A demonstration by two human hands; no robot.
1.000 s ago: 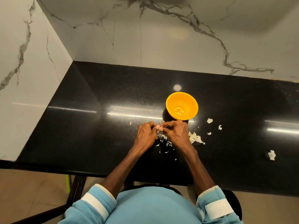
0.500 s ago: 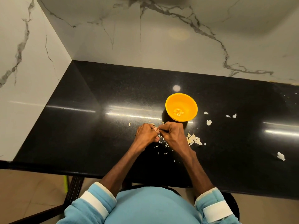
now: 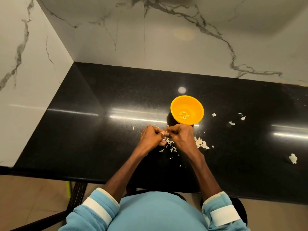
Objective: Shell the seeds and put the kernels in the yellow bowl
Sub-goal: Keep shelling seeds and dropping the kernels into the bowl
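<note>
Scarcely anything has shifted: left hand (image 3: 150,139) and right hand (image 3: 181,137) stay curled together, both pinching a pale seed (image 3: 165,134) just before the yellow bowl (image 3: 191,104) of kernels (image 3: 183,115); shell scraps (image 3: 201,144) litter the black counter (image 3: 100,130).

The counter (image 3: 100,130) is a polished black slab with fine speckles, and long streaks of light and one round glare spot show on its surface. A yellow bowl (image 3: 191,105) stands upright on it, a little right of the middle. Nearer the front edge, a heap of pale shell scraps (image 3: 201,144) lies right of centre, with smaller flakes (image 3: 168,144) strewn just to its left and thinning out toward the edge. A single chip (image 3: 133,127) sits apart on the left. To the right of the bowl lie a few separate shell pieces (image 3: 231,123), well apart from one another. A larger white lump (image 3: 293,158) lies far to the right.
</note>
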